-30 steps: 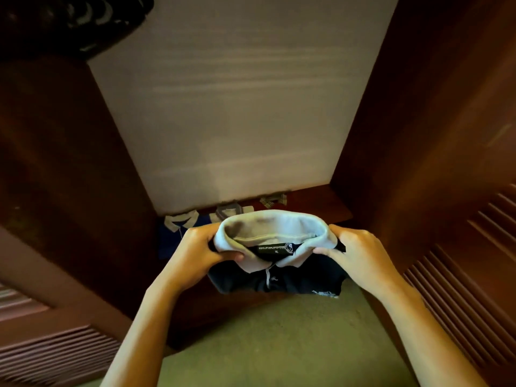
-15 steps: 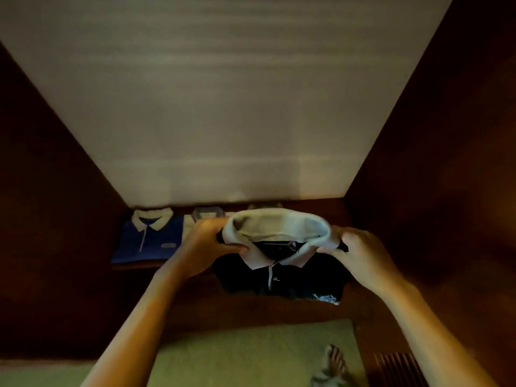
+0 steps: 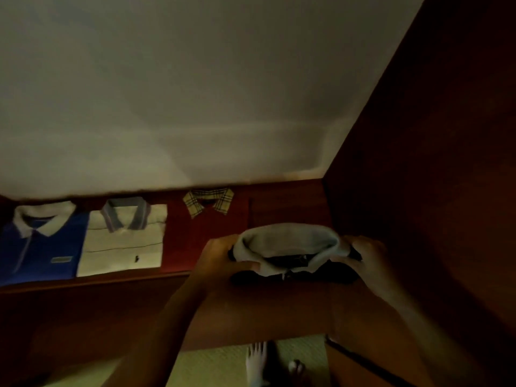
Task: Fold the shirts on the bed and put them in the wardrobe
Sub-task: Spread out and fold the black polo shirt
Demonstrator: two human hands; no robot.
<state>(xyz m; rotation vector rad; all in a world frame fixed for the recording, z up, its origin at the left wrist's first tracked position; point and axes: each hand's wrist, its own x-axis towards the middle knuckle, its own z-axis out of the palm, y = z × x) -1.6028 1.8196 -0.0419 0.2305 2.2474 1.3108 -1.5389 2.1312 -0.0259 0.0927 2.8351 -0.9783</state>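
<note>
Left hand (image 3: pixel 220 256) and right hand (image 3: pixel 368 261) grip a folded dark shirt (image 3: pixel 293 263), pale collar up

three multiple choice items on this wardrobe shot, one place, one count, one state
1. Where is the red shirt? A) on the floor B) right of the cream striped shirt C) in a hand
2. Folded shirts lying on the shelf, besides the held one? A) one B) three C) five
3. The dark shirt is A) gripped by both hands B) hanging C) lying untouched

1B, it adjoins the cream one's right edge; 2B, blue shirt, cream, red; 3A, left hand and right hand each grip a side.
</note>
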